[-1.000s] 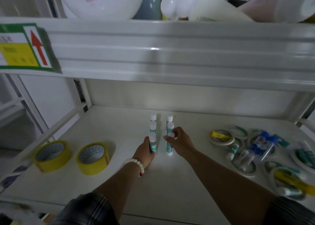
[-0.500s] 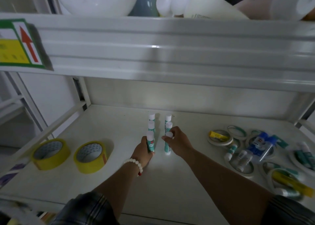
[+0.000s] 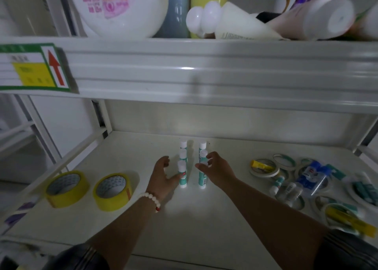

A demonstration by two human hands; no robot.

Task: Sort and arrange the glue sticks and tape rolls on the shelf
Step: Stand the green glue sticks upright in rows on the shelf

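Note:
Two short rows of teal glue sticks with white caps stand upright mid-shelf: a left row (image 3: 182,175) and a right row (image 3: 202,178). My left hand (image 3: 162,176) is open just left of the front left stick, thumb tip near its base. My right hand (image 3: 215,170) is open beside the front right stick, fingers spread around its cap. Two yellow tape rolls (image 3: 66,188) (image 3: 113,191) lie flat at the left. A mixed pile of thin tape rolls (image 3: 263,167) and loose glue sticks (image 3: 276,185) lies at the right.
The white shelf board (image 3: 194,224) has bare room in front of my hands. The upper shelf's front beam (image 3: 204,75) hangs low overhead with a green and yellow label (image 3: 32,67). White bottles and tubs stand above it. A frame rail (image 3: 77,153) borders the left.
Both hands were closed on the front glue sticks of each row; now both have let go and spread open beside them. The sticks stay standing.

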